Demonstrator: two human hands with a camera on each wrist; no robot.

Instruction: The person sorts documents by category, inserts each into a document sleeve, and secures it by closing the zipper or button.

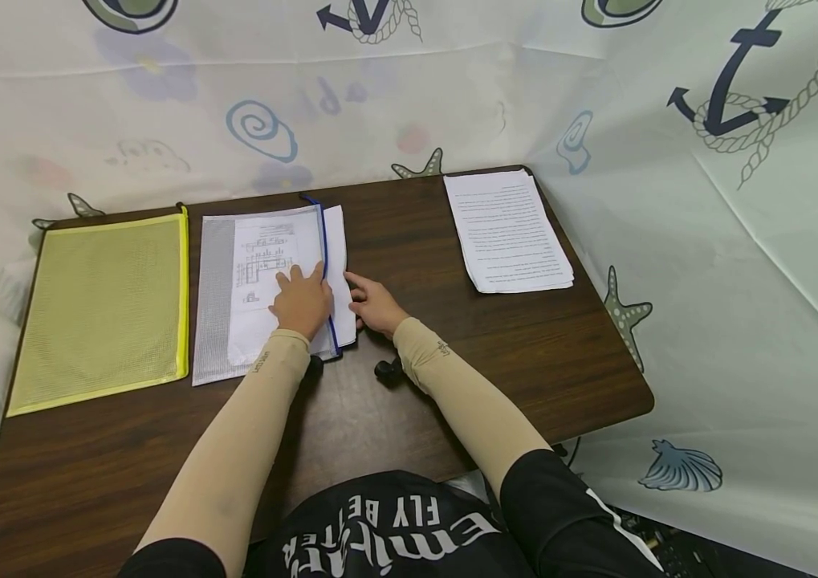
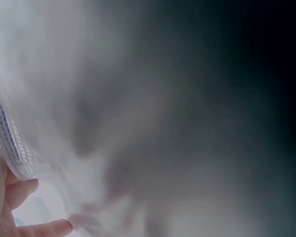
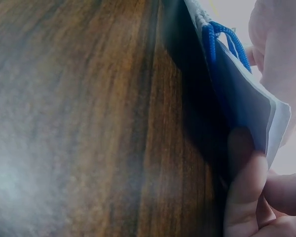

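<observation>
Left hand (image 1: 300,301) flat, fingers straight and slightly spread, pressing on the clear mesh pouch (image 1: 215,321) with the blue zipper edge (image 1: 325,265), likely to pin it while paper slides. Right hand (image 1: 374,305) just beside, fingers curled round the edge of the sheets (image 1: 339,265) that stick out past the zipper, pinching them; thumb under the paper edge in the right wrist view. Left wrist view too blurred to add much: mesh and fingertips only.

Pouch lying flat on the dark wooden surface (image 1: 452,353), left of centre, long axis running away from the person, open zipper side facing right toward the right hand. Sheets aligned the same way, partly inside, partly out.

Further out: yellow mesh pouch (image 1: 101,309) to the left, parallel, close beside it; stack of printed pages (image 1: 506,233) at the far right corner, well apart.
</observation>
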